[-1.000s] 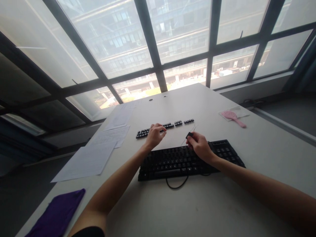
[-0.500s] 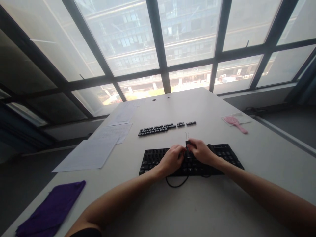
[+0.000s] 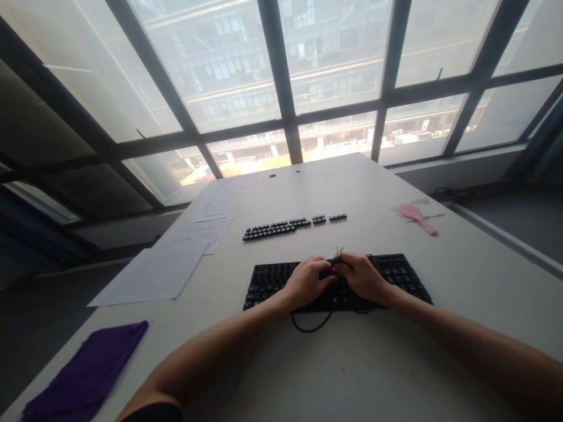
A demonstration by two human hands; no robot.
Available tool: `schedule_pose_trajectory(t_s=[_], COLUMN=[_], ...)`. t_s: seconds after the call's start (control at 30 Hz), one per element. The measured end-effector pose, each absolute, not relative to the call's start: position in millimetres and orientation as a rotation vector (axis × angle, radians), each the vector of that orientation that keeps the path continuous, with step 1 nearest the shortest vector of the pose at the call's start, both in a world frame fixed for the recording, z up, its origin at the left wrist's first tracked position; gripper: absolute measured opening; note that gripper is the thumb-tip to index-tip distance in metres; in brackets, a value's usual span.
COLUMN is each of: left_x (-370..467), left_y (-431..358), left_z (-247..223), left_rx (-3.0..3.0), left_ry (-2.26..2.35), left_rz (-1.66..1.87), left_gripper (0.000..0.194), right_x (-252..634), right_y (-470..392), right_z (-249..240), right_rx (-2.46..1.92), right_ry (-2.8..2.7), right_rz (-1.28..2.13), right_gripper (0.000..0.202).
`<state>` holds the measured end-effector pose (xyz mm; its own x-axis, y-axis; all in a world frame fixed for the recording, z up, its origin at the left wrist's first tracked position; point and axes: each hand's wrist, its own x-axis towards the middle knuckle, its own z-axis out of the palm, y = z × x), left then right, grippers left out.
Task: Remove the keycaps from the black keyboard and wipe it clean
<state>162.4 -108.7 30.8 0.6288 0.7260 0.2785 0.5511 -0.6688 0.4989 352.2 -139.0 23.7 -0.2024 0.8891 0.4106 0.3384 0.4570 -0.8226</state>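
Note:
A black keyboard [image 3: 272, 275] lies across the table in front of me, with keycaps lacking in part of its upper left. Above its middle, my right hand [image 3: 363, 278] is closed on a wire keycap puller [image 3: 338, 252], whose thin wire ends point up and away from me. My left hand [image 3: 309, 280] is closed right beside it, its fingertips meeting those of my right hand. Whatever the left fingers pinch is hidden. Farther back, several loose black keycaps [image 3: 275, 227] sit in tidy rows and small groups.
Sheets of paper [image 3: 145, 272] lie on the left of the white table [image 3: 264, 363]. A folded purple cloth [image 3: 88, 369] is at the near left. On the right a pink hairbrush [image 3: 416, 217] rests on a clear bag. A cable loop [image 3: 310, 330] sticks out below the keyboard.
My hands have come together over the keyboard, and the left fingers now meet the right ones. The puller has tilted and lowered, so less of its wire shows.

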Motion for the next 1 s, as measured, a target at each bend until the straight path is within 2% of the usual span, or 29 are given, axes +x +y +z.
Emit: schedule_pose_trajectory(t_s=[0.2,0.33,0.5,0.63,0.77,0.87,1.0], left_x=[161,159,161,157,140,126,115], left_y=[-111,-114,-119,-109,-67,-26,12], left_z=[30,32,37,51,64,59,40], left_rx=[2.416,2.391,2.628,2.558,2.398,2.385,2.458], left_ry=[0.955,0.929,0.781,0.833,1.025,1.216,1.251], left_rz=[0.826,0.929,0.898,1.05,1.077,0.933,0.729], left_gripper=[0.01,0.03,0.015,0.01,0.012,0.009,0.006], right_x=[353,350,349,350,350,349,349], right_y=[-134,-136,-133,-127,-123,-123,-122], right_z=[25,30,31,26,22,21,19], right_rx=[-1.058,-1.109,-1.122,-1.069,-1.049,-1.043,-1.05], right_ry=[-1.563,-1.538,-1.523,-1.347,-1.28,-1.301,-1.3], right_rz=[0.909,0.811,0.872,0.973,1.006,1.007,1.019], right_gripper=[0.015,0.016,0.016,0.02,0.023,0.023,0.022])
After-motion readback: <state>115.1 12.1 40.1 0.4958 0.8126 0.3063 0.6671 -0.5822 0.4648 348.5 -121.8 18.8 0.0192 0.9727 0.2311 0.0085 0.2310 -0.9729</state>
